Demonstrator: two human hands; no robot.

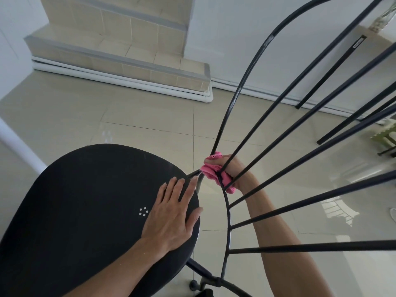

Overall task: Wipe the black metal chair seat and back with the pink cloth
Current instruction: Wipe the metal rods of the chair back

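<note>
The black metal chair fills the view, its round seat at the lower left and its back of thin curved bars fanning up to the right. My left hand lies flat on the seat's right edge, fingers spread, holding nothing. My right hand reaches behind the back bars and is closed on the bunched pink cloth. The cloth is pressed around the lowest part of the outer back bar, where the bars meet near the seat.
Glossy beige floor tiles lie under the chair. Tiled steps with white pipes along their base rise at the back left. A white wall and black table or chair legs stand at the right, with a small green stool at the edge.
</note>
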